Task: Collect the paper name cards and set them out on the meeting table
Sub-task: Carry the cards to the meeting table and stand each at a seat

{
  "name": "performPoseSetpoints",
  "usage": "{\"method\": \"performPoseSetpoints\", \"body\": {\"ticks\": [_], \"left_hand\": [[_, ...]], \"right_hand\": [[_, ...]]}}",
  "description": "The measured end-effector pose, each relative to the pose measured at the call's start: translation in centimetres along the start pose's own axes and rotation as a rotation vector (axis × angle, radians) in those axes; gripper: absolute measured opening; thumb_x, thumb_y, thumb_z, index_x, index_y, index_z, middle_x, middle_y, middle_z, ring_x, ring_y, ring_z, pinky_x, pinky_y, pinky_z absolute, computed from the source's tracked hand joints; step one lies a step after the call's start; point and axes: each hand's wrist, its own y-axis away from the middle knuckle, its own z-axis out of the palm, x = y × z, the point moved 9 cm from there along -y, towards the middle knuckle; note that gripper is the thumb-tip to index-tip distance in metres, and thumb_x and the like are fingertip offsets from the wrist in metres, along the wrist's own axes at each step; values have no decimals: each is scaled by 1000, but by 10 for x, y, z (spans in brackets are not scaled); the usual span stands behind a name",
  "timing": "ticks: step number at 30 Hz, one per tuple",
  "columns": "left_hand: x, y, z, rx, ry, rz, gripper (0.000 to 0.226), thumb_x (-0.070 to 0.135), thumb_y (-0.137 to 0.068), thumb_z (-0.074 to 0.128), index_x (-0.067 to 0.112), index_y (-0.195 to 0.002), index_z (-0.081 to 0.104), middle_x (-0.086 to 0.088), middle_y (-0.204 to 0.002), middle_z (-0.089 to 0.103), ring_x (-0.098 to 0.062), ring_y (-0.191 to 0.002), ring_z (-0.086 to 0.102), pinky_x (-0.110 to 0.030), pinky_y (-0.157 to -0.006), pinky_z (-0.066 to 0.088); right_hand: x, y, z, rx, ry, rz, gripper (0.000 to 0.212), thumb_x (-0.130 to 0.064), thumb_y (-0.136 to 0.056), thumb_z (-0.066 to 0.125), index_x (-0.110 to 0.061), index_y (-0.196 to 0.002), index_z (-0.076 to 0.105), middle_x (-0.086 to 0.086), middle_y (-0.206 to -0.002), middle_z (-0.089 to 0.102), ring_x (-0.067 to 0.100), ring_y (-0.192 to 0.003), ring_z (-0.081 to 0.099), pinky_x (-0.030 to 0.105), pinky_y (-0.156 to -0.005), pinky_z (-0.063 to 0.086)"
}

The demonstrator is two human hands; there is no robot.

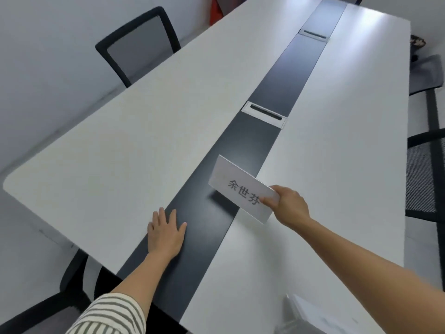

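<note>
A white paper name card [237, 185] with three printed dark characters is held by its right end in my right hand [289, 204], just above the dark centre strip of the long white meeting table [134, 150]. The card casts a shadow on the strip below it. My left hand [165, 233] lies flat, palm down and fingers apart, on the near part of the dark strip and holds nothing. A blurred white stack [310, 312], possibly more cards, lies at the table's near right edge.
Two cable hatches [266, 114] [314, 34] sit in the dark strip farther along. A black mesh chair [142, 44] stands at the left side, another chair [427, 174] at the right, and a chair [55, 300] at the near left corner.
</note>
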Motion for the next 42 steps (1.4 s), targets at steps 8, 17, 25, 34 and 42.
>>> {"method": "performPoseSetpoints", "body": {"ticks": [8,17,25,34,42], "left_hand": [[-12,0,29,93,-72,25,71,55,-93,4,14,-150,18,-19,-158,16,-33,-148,11,-48,-117,9],[-14,-6,33,65,-58,10,72,54,-94,3,13,-149,24,-20,-158,19,-33,-147,13,-51,-117,16],[-13,-6,33,65,-48,11,71,54,-94,3,13,-148,25,-20,-157,21,-34,-146,17,-51,-116,17],[-13,-5,33,41,-62,2,72,55,-94,2,14,-149,23,-19,-157,21,-34,-147,17,-49,-117,13],[-5,-2,21,19,-65,8,68,51,-95,15,12,-150,21,-21,-158,16,-36,-147,12,-49,-117,10]], "right_hand": [[-22,-93,35,73,-27,46,26,-36,-90,52,-32,-113,63,2,-104,70,26,-91,60,38,-77,50],[-19,-146,40,78,101,56,35,-44,-92,49,-32,-125,54,5,-112,68,27,-94,59,35,-72,45],[-17,-153,34,66,167,-2,39,-46,-94,50,-27,-128,51,7,-116,67,31,-100,60,35,-73,43],[-13,-150,31,-12,283,13,63,-53,-91,49,-26,-145,29,9,-138,50,32,-122,49,43,-88,44],[22,-63,-11,66,123,33,44,-43,-90,56,-23,-130,55,2,-130,62,21,-118,57,39,-94,47]]}}
